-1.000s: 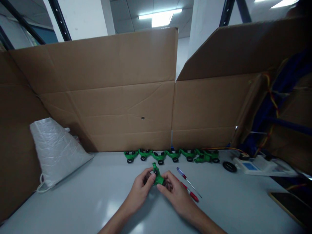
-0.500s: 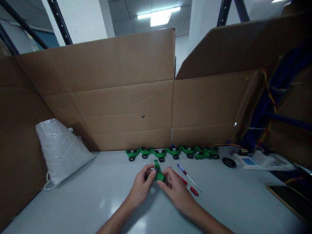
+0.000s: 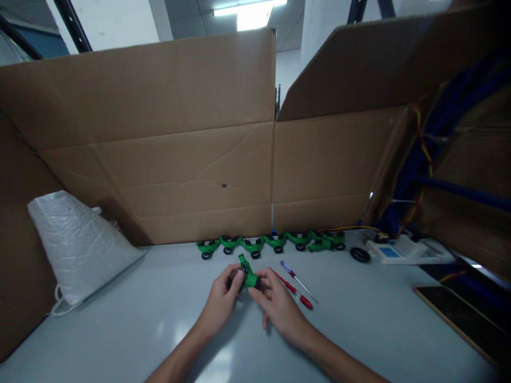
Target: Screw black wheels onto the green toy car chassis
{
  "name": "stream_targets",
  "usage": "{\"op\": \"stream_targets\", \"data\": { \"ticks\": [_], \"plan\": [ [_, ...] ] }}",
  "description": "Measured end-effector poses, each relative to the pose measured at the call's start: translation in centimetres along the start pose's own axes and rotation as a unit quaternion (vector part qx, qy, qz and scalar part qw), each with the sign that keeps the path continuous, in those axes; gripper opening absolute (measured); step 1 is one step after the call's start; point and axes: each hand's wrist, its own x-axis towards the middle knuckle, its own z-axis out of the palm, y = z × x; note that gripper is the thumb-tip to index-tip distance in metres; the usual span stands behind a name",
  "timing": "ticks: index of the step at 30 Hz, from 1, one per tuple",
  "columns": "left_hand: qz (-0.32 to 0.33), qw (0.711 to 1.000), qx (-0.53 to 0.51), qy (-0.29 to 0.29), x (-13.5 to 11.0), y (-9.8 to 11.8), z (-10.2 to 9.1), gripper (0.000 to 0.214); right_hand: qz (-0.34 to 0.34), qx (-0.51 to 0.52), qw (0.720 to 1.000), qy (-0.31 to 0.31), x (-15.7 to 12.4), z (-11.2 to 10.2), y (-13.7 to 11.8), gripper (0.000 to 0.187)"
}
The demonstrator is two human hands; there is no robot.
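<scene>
A small green toy vehicle (image 3: 249,277) with dark wheels is held up between both hands, above the table. My left hand (image 3: 224,292) pinches its left side with thumb and fingers. On the other side, my right hand (image 3: 275,300) grips the toy's right end by a dark wheel. The fingers hide part of the toy. Just right of my right hand lie a red-handled screwdriver (image 3: 305,302) and a screwdriver with a clear purple handle (image 3: 288,269).
Several similar green toy vehicles (image 3: 251,247) stand in a row along the cardboard wall (image 3: 191,181). A black ring (image 3: 360,255) lies near a white power strip (image 3: 395,254). At the left leans a white sack (image 3: 80,250); a dark framed panel (image 3: 455,314) lies at the right.
The camera view has shifted, so the scene sits further left and slightly higher. Both hands keep hold of the green toy; some lower fingers of my right hand now extend downward.
</scene>
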Motion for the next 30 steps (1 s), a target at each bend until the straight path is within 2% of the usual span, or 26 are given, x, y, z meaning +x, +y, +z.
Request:
{"op": "stream_targets", "data": {
  "ticks": [3, 5, 7, 9, 11, 16, 19, 22, 24, 26, 28, 30],
  "plan": [
    [-0.007, 1.0, -0.005, -0.006, 0.0, 0.4, -0.1, 0.049, -0.009, -0.032, 0.999, 0.001, 0.0, -0.3, -0.3, 0.045],
    [0.015, 1.0, 0.004, -0.008, 0.1, 0.6, -0.3, 0.045, 0.069, 0.047, 0.996, -0.022, 0.0, -0.4, -1.2, 0.046],
    [0.023, 1.0, 0.01, -0.013, 0.1, 0.7, -0.4, 0.045, 0.182, 0.172, 0.966, -0.061, -0.1, -0.6, -2.2, 0.055],
    [0.022, 0.999, 0.017, -0.019, 0.2, 0.5, -0.6, 0.044, 0.234, 0.231, 0.94, -0.091, -0.2, -0.7, -3.0, 0.057],
    [0.025, 0.999, 0.026, -0.019, 0.3, 0.3, -0.7, 0.044, 0.238, 0.245, 0.935, -0.097, -0.2, -0.7, -3.4, 0.058],
    [0.055, 0.997, 0.052, -0.026, 0.2, 0.4, -0.8, 0.046, 0.216, 0.225, 0.946, -0.091, -0.3, -0.7, -3.3, 0.057],
    [0.063, 0.995, 0.067, -0.046, 0.1, 0.8, -0.6, 0.035, 0.2, 0.222, 0.949, -0.097, -0.2, -0.6, -2.8, 0.055],
    [0.065, 0.993, 0.091, -0.03, 0.1, 0.9, -0.6, 0.029, 0.167, 0.175, 0.965, -0.102, 0.0, -0.3, -2.0, 0.056],
    [0.064, 0.992, 0.105, -0.011, 0.2, 1.0, -0.7, 0.032, 0.113, 0.098, 0.985, -0.09, -0.1, -0.1, -1.4, 0.054],
    [0.064, 0.991, 0.117, -0.001, 0.3, 1.0, -0.8, 0.033, 0.042, -0.016, 0.997, -0.056, -0.4, -0.1, -1.2, 0.043],
    [0.066, 0.99, 0.127, 0.004, 0.3, 1.1, -0.9, 0.034, -0.058, -0.155, 0.986, -0.015, -0.8, -0.4, -1.4, 0.026],
    [0.064, 0.99, 0.126, 0.005, 0.4, 1.1, -0.9, 0.034, -0.149, -0.263, 0.953, 0.007, -1.2, -0.9, -2.0, 0.015]
  ]
}}
